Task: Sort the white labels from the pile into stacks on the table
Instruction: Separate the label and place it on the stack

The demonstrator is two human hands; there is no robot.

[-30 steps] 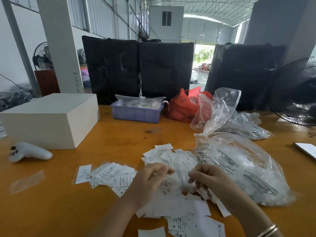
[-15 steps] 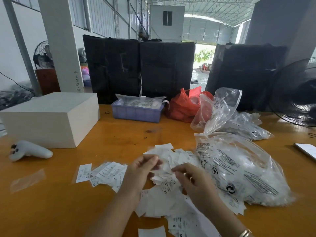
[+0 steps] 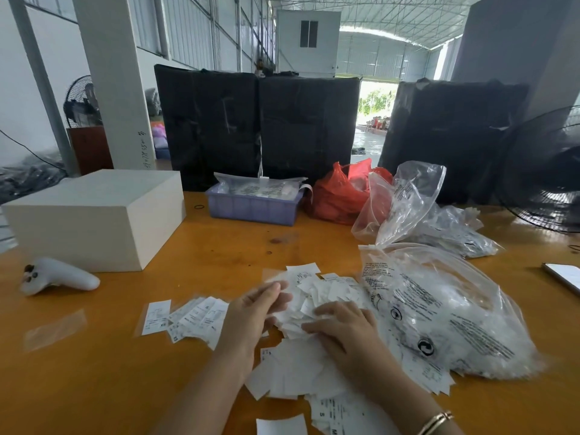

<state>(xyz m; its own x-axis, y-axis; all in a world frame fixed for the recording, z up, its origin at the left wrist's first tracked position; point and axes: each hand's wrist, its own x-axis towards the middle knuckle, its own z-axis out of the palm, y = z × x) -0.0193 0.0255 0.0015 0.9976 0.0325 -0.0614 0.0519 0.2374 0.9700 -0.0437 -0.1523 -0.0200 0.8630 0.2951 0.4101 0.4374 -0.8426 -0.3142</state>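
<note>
A loose pile of white labels (image 3: 317, 291) lies on the orange table (image 3: 125, 378) in front of me and spreads toward the near edge as more labels (image 3: 295, 368). Left of it sits a fanned stack of sorted labels (image 3: 197, 317), with a single label (image 3: 156, 317) beside it. My left hand (image 3: 251, 318) reaches over the pile's left side with fingers extended and blurred; I see nothing gripped. My right hand (image 3: 345, 331) lies flat on the pile, fingers spread and pointing left.
A large clear bag of labels (image 3: 455, 312) lies right of the pile, with other clear bags (image 3: 405, 199) behind it. A white box (image 3: 94, 215), white controller (image 3: 59, 277), purple bin (image 3: 251, 208), red bag (image 3: 339, 196), fan (image 3: 549, 171) and phone (image 3: 565, 276) ring the work area.
Both hands have dropped from picking at labels above the pile. My right hand now lies flat on it, and my left hand has shifted forward over its left side.
</note>
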